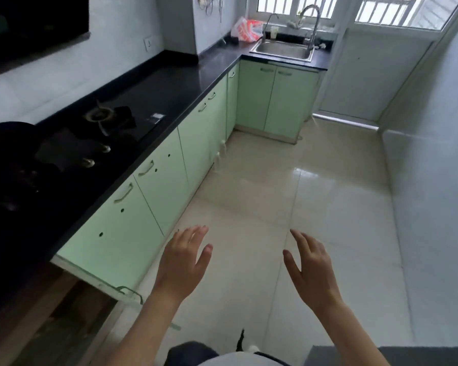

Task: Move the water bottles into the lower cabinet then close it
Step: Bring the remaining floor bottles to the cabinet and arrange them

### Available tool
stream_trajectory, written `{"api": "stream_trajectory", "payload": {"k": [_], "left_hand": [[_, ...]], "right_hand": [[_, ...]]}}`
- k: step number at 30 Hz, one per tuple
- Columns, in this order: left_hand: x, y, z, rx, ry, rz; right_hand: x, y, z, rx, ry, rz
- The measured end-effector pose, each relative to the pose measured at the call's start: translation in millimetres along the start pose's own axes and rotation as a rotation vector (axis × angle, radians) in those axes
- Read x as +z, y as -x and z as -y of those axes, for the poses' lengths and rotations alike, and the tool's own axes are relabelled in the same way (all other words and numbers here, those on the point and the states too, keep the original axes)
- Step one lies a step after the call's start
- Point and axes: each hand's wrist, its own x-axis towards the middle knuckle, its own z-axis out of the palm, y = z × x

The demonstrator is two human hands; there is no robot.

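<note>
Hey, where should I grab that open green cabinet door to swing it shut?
Probably grip the metal handle at the free corner of the door, coming from the floor side with the left hand; the door stands swung out, and the handle sits nearest that hand.

Home kitchen, gas hob (101, 116), steel sink (283, 50), green base cabinets (167, 178)

Behind the fingers of the left hand (181, 262) and right hand (311, 270), the forearms (135, 334) are bare right down to the frame edge. Farther back from the fingers, between the arms, lies a pale grey-white garment (236, 360), with dark fabric (191, 351) beside it (too blurred to tell which piece of clothing) and a white shoe tip (253, 348).
</note>
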Motion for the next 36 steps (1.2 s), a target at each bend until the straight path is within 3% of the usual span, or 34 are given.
{"api": "stream_trajectory", "payload": {"k": [5, 9, 15, 20, 25, 36], "left_hand": [[57.3, -41.1, -20.4, -0.012, -0.032, 0.156], [80.0, -109.2, -15.0, -0.055, -0.044, 0.173], [106.6, -281.8, -12.6, -0.028, -0.002, 0.110], [113.0, -438.1, -20.8, 0.115, 0.016, 0.071], [123.9, -565.7, -24.3, 0.164, 0.013, 0.051], [234.2, -732.3, -22.5, -0.125, -0.071, 0.157]], "right_hand": [[9.3, -31.5, -57.3, 0.073, 0.007, 0.101], [21.9, -91.5, -93.4, 0.124, -0.013, 0.122], [27.2, -262.4, -125.7, 0.078, 0.025, 0.058], [6.1, -401.9, -141.0, 0.067, 0.043, -0.051], [9.1, -500.4, -172.5, 0.084, 0.056, -0.040], [68.5, -748.9, -278.2, -0.098, 0.051, 0.219]]}}
